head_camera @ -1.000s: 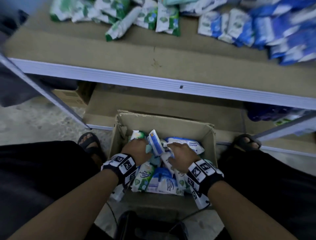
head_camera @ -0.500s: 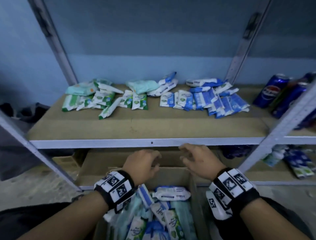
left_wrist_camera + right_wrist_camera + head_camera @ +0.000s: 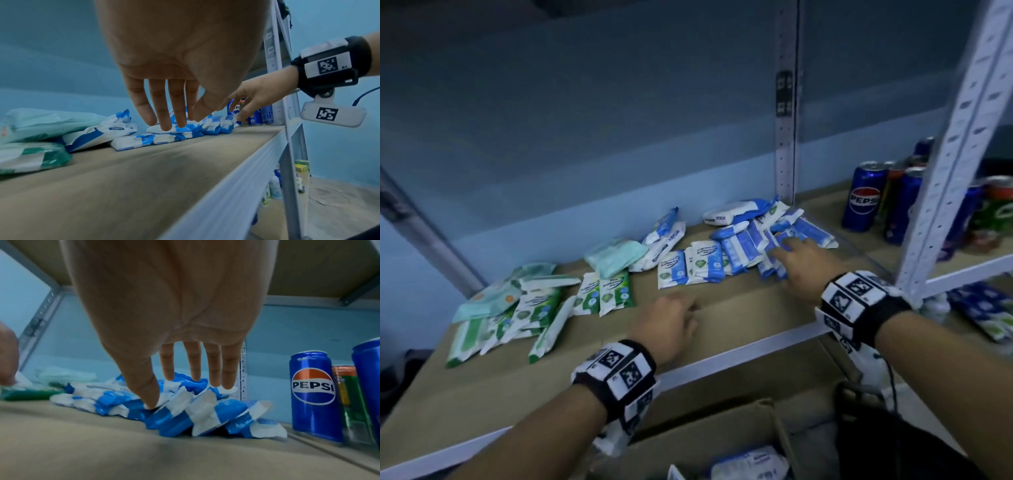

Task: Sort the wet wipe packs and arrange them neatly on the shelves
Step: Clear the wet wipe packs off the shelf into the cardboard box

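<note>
- The shelf (image 3: pixel 592 370) is a tan board with a pale metal front rail, held by perforated uprights.
- Green wet wipe packs (image 3: pixel 530 308) lie loosely overlapped at about 9 o'clock on the board.
- Two pale teal packs (image 3: pixel 616 255) sit near the middle, toward 11 o'clock.
- Blue wet wipe packs (image 3: pixel 743 246) are heaped toward 1 o'clock, against the back upright.
- Pepsi cans (image 3: pixel 863 197) stand upright at 3 o'clock on the neighbouring board, just beside the blue heap.
</note>
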